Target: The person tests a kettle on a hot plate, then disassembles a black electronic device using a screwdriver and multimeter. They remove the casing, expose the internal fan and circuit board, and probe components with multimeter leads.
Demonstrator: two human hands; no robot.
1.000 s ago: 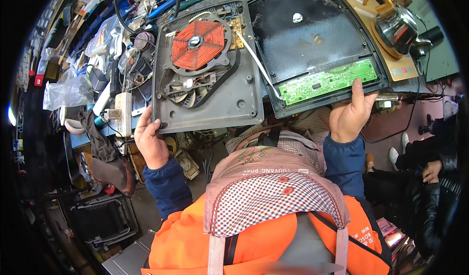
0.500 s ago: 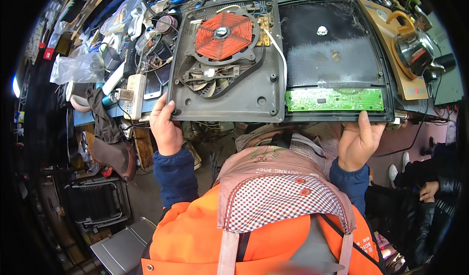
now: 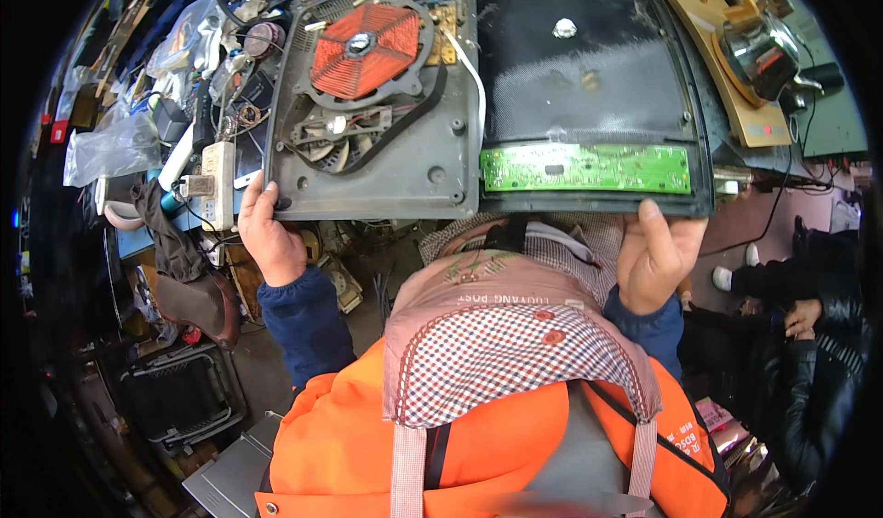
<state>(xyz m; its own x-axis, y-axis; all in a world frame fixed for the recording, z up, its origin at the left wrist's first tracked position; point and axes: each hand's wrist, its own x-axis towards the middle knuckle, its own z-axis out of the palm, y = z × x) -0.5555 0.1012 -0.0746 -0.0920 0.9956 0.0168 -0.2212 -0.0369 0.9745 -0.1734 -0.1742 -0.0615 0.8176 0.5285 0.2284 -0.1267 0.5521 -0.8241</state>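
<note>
An opened induction cooker lies spread in front of me as two halves side by side. Its dark grey base (image 3: 395,168) carries a round red-wound coil (image 3: 368,53), with a small fan beneath the coil. The black top cover (image 3: 589,104) sits at the right, holding a green circuit board (image 3: 589,169) along its near edge. My left hand (image 3: 276,242) grips the base's near left corner, fingertips over the edge. At the cover's near right edge, my right hand (image 3: 658,256) has its thumb against the rim; its other fingers are partly hidden underneath.
A glass kettle (image 3: 759,58) stands on a wooden-coloured stand at right. Left of the base are a white power strip (image 3: 218,187), cables and a clear plastic bag (image 3: 112,150). A brown seat (image 3: 189,306) is at lower left. Another person's hand (image 3: 803,317) shows at right.
The view has shifted, so the bench and cooker appear farther up and left. The base's near left corner is slightly closer to the power strip. Both hands remain on the cooker.
</note>
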